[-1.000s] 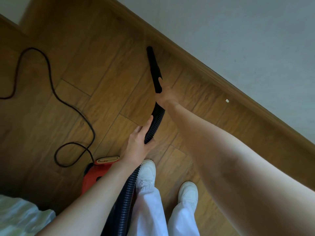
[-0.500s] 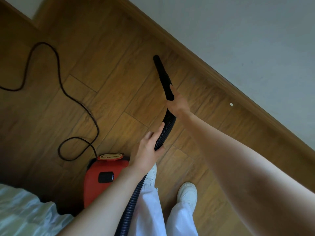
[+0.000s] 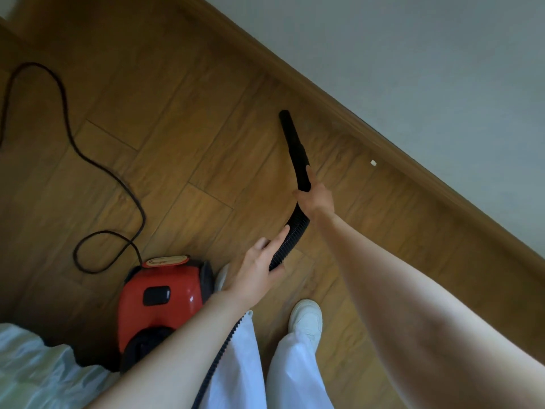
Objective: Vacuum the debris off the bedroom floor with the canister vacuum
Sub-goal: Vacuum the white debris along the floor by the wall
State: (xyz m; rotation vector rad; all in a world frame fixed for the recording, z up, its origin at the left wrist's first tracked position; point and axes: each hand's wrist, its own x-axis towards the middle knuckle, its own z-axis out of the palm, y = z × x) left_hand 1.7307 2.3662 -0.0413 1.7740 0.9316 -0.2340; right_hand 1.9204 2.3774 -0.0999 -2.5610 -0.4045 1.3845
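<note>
A red canister vacuum [image 3: 160, 302] stands on the wooden floor [image 3: 182, 119] at lower left. Its black ribbed hose [image 3: 290, 234] runs up past my legs to a black nozzle [image 3: 293, 143] that points at the floor near the skirting board. My right hand [image 3: 317, 196] grips the nozzle's base. My left hand [image 3: 259, 270] holds the hose lower down, fingers curled round it with the thumb along it. A small white scrap of debris [image 3: 373, 162] lies on the floor by the skirting, to the right of the nozzle.
The vacuum's black power cord [image 3: 97, 160] loops across the floor at left. A wooden skirting board [image 3: 383, 125] runs diagonally below a grey wall [image 3: 427, 54]. Pale bedding [image 3: 41, 370] fills the lower left corner. My white shoes [image 3: 306, 317] and white trousers stand below the hands.
The view has shifted, so the red vacuum shows more fully. The nozzle and both hands have moved right, closer to the white scrap by the skirting.
</note>
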